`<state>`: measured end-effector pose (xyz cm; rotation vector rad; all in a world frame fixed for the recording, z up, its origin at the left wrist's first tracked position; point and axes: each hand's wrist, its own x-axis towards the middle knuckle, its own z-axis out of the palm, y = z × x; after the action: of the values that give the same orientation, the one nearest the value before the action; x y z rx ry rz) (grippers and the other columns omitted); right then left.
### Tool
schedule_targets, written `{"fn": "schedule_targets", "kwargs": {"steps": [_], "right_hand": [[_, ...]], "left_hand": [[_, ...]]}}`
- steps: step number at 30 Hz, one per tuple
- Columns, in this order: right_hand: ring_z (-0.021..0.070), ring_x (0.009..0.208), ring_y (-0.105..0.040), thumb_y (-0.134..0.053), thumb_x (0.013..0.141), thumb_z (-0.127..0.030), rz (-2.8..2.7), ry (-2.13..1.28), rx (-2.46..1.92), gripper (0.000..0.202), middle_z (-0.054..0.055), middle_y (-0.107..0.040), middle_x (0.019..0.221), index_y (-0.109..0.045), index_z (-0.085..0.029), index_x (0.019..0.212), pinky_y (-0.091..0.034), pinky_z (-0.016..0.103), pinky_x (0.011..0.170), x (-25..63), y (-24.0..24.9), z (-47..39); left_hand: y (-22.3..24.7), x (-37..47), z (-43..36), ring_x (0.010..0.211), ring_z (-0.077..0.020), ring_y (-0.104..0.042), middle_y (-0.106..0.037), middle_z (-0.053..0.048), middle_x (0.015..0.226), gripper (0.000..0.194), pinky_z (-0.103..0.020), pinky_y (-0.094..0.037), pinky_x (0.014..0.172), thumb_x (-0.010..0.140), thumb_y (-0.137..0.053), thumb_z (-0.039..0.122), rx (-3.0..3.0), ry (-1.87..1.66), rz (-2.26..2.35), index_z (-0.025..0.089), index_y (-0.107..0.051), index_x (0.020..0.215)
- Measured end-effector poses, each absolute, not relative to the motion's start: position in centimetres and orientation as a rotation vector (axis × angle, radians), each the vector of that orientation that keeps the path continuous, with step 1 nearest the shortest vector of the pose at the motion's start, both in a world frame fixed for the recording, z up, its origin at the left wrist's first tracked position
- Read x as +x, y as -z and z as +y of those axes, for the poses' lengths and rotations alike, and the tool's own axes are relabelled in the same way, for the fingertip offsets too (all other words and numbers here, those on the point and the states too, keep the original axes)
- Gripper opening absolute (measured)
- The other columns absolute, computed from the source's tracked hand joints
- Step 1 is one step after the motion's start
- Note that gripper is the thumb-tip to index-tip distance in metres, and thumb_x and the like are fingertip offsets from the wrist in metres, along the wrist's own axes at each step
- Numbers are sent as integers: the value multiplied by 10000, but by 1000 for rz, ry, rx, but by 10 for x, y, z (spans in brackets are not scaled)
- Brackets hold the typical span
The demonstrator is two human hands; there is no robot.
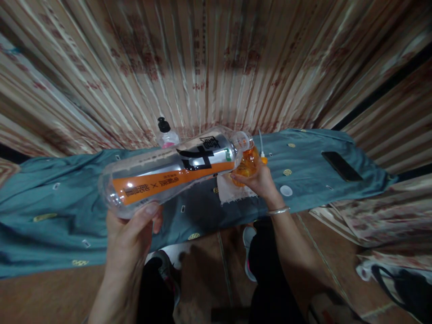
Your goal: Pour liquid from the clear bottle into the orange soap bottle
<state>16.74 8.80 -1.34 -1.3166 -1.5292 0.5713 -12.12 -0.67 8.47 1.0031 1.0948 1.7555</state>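
Note:
My left hand [131,229] is closed round the base end of a large clear plastic bottle [168,166] with an orange, silver and black label. The bottle is tilted nearly level, its open mouth pointing right. That mouth is at the top of an orange see-through bottle [248,164], which my right hand [261,180] grips. Whether liquid is flowing between them I cannot tell. Just beyond my right hand is an orange cap with a thin tube [263,158]. A whitish cloth [232,192] lies beneath the orange bottle.
A green patterned cloth [74,193] covers the long narrow table. On it are a small white round lid [286,191], a black phone [340,166] at the right and a clear bottle with a black top [164,130] at the back. A pleated curtain [202,67] hangs behind.

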Motion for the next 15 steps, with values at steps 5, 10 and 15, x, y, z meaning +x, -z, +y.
{"fn": "schedule_targets", "kwargs": {"steps": [5, 10, 15], "right_hand": [[368, 1222, -781, -994, 647, -535, -1541, -576, -1310, 992, 150, -788, 1360, -606, -204, 1497, -640, 538, 1111, 168, 13, 88], [363, 1213, -782, -999, 637, -548, -1546, -569, -1317, 979, 142, -793, 1352, -619, -207, 1472, -640, 526, 1104, 169, 12, 88], [360, 1186, -787, -995, 641, -551, -1542, -573, -1323, 960, 156, -792, 1340, -626, -199, 1454, -644, 545, 1087, 169, 14, 88]], "left_hand": [[-85, -121, -6, 396, -83, -425, -636, 18, 580, 271, -173, -311, 290, 565, -907, 251, 999, -1749, 1105, 185, -761, 785], [-84, -122, -8, 408, -87, -426, -624, 28, 571, 276, -171, -309, 295, 561, -907, 246, 984, -1747, 1119, 190, -762, 788], [-83, -124, -8, 424, -88, -438, -631, 22, 590, 301, -174, -333, 311, 584, -926, 269, 1002, -1718, 1102, 183, -762, 821]]}}
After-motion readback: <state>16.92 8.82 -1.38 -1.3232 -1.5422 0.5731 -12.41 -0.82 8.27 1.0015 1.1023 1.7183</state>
